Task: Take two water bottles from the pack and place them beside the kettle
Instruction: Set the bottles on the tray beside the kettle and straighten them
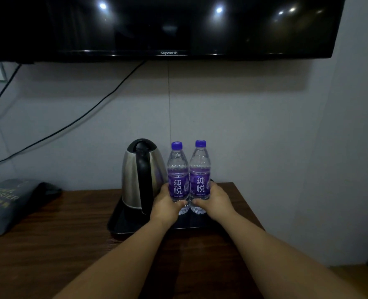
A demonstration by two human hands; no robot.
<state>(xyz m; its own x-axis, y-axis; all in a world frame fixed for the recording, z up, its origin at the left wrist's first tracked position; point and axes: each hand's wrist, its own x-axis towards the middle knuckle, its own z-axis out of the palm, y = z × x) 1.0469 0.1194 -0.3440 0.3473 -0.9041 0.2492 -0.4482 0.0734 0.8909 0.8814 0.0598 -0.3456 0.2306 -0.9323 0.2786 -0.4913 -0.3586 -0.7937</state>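
Note:
Two clear water bottles with purple caps and purple labels stand upright side by side on a black tray (135,225), just right of a steel kettle (133,178) with a black handle. My left hand (167,207) is wrapped around the lower part of the left bottle (177,169). My right hand (214,199) grips the lower part of the right bottle (200,167). The two bottles touch each other, and the left one stands close against the kettle. The pack is not in view.
The tray rests on a dark wooden table (49,244) against a pale wall. A grey hair-dryer bag (8,203) lies at the table's left. A black television (168,26) hangs above, with cables (75,121) running down to the left.

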